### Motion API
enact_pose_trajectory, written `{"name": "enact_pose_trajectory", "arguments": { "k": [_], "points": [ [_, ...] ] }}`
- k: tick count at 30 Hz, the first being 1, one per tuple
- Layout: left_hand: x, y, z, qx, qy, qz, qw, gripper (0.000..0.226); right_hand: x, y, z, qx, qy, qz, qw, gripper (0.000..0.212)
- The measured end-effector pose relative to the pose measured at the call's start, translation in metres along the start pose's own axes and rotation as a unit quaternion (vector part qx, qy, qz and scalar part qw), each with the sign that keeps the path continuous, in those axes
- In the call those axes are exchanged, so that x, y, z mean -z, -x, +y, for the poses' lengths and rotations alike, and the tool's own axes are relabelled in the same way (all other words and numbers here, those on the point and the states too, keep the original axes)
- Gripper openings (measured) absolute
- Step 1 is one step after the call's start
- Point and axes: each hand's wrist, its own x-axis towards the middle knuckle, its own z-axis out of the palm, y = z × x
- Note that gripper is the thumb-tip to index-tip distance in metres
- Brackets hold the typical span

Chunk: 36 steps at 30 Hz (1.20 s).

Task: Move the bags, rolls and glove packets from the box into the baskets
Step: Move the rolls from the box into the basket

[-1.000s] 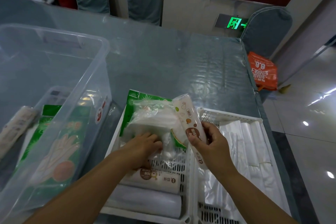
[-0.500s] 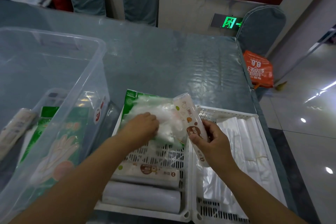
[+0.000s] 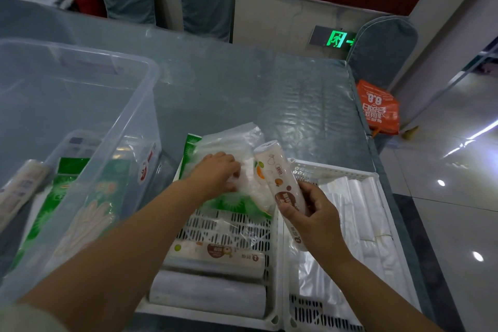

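Observation:
My left hand grips a clear packet of bags at the far end of the left white basket, on top of a green glove packet. My right hand holds a printed roll tilted upright over the seam between the two baskets. The left basket also holds two rolls near me. The right white basket holds white bags. The clear plastic box at the left holds green glove packets and a roll.
The baskets and the box sit on a table with a shiny blue-grey cover. Its right edge runs just beside the right basket. An orange bag rests on a chair past that edge. Covered chairs stand behind the table.
My left hand has slid the clear packet from the basket's middle toward its far end. My right hand keeps the printed roll in nearly the same place.

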Motion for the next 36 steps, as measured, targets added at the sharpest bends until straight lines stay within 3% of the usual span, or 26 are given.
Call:
{"name": "enact_pose_trajectory", "arguments": {
  "k": [7, 10, 13, 15, 18, 22, 28, 36],
  "points": [
    [-0.005, 0.011, 0.0, 0.011, 0.013, -0.019, 1.0, 0.041, 0.005, -0.004, 0.004, -0.001, 0.0, 0.028, 1.0, 0.036],
    [0.0, 0.026, 0.005, 0.004, 0.018, 0.031, 0.999, 0.048, 0.003, -0.004, 0.004, -0.003, -0.008, 0.034, 0.999, 0.036],
    [-0.01, 0.048, 0.017, -0.05, -0.008, 0.081, 0.995, 0.036, 0.001, -0.003, 0.005, -0.004, -0.012, 0.037, 0.999, 0.041],
    [-0.023, 0.058, 0.022, -0.088, -0.026, 0.032, 0.995, 0.028, 0.0, -0.004, 0.009, -0.009, -0.008, 0.035, 0.999, 0.045],
    [-0.038, 0.06, 0.019, -0.089, -0.05, -0.053, 0.993, 0.041, -0.002, -0.005, 0.013, -0.014, -0.001, 0.029, 0.999, 0.042],
    [-0.045, 0.055, 0.013, -0.083, -0.063, -0.073, 0.992, 0.054, -0.004, -0.004, 0.013, -0.012, 0.0, 0.028, 1.0, 0.04],
    [-0.045, 0.052, 0.019, -0.088, -0.029, -0.05, 0.994, 0.021, -0.008, -0.004, 0.011, -0.005, 0.008, 0.025, 1.0, 0.045],
    [-0.01, 0.052, 0.017, -0.05, 0.041, -0.057, 0.996, 0.007, -0.003, -0.003, 0.011, 0.006, 0.008, 0.025, 1.0, 0.049]
  ]
}}
